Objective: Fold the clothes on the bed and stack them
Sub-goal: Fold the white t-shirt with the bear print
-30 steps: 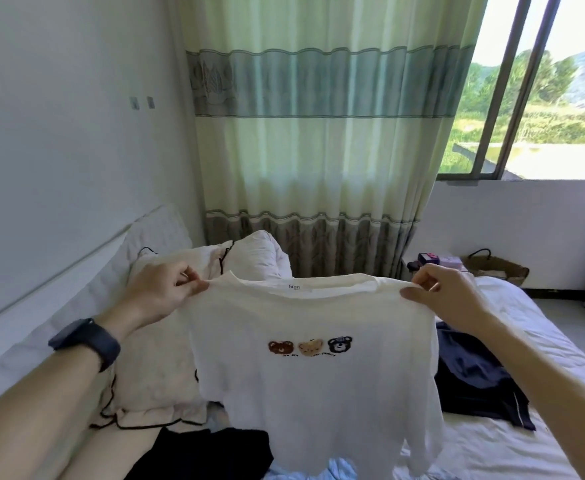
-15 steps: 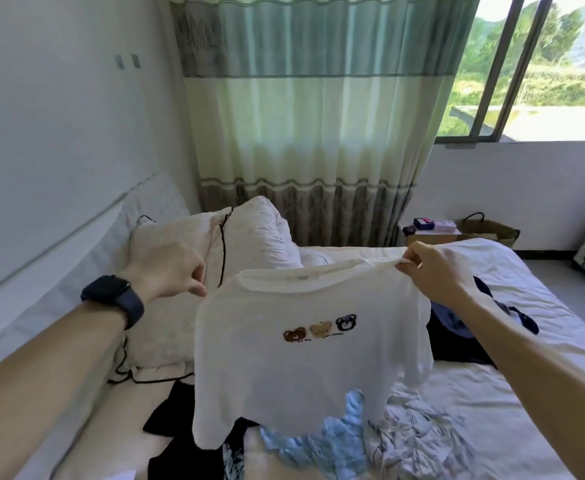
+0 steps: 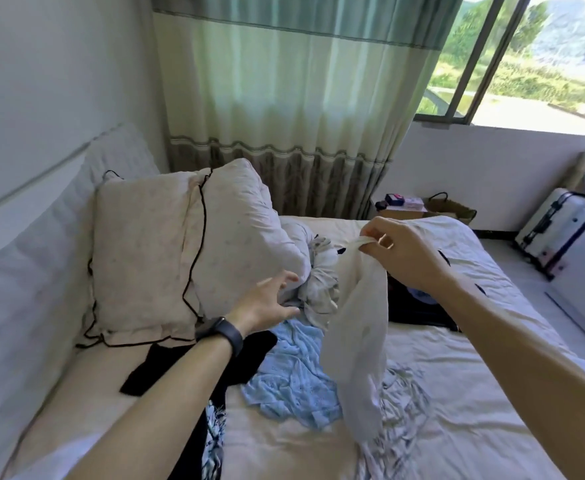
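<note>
While pinching shirt (image 3: 357, 341) by one top corner in right grip (image 3: 408, 258), letting it hang limp above bed (image 3: 474, 393) and blue top (image 3: 291, 375), likely to shake it straight. Reaching with left grip (image 3: 270, 303), wide and empty, near pillow (image 3: 152, 254), probably to catch other corner before laying flat

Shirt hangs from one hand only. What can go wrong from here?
1. The right hand pinches the shirt at one spot, so it hangs bunched; it may slip or fold crooked unless the open left hand takes another edge.
2. Its lower end hangs over the blue top and a pale garment; laying it down there could tangle them.
</note>
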Motion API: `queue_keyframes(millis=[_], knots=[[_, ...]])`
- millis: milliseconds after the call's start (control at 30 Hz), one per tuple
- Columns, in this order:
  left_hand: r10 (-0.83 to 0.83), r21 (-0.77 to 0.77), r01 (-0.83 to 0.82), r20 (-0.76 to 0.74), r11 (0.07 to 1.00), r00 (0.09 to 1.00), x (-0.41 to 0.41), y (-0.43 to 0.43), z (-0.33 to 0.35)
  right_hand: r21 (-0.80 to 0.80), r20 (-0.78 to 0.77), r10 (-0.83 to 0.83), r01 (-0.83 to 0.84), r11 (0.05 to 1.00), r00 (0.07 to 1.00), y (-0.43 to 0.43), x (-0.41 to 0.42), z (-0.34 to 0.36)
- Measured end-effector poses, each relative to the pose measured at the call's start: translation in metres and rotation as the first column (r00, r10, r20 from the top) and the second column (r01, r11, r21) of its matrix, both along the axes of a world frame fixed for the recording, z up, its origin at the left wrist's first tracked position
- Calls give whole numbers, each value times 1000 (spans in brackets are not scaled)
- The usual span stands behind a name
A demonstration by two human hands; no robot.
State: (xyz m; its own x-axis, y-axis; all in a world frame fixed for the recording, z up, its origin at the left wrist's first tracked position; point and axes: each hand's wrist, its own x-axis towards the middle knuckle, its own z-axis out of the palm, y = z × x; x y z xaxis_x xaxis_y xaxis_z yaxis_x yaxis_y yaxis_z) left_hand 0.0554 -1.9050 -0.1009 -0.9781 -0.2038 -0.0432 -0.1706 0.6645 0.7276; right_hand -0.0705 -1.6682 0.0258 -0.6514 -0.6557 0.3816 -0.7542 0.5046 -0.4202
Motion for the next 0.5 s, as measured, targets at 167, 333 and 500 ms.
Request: queue_keyframes(millis=[167,333,500], knots=[[-102,57,102,-8,993,995,-23,34,-25,-150,-11,-17,15,989,1000,33,29,34],[-227,250,220,1,943,974,-34,62,-26,-199,8,-133,132,971,991,78,35,52],[35,331,85,-339,940,940,11,112,-50,-312,1,-176,168,935,984,118,34,46]])
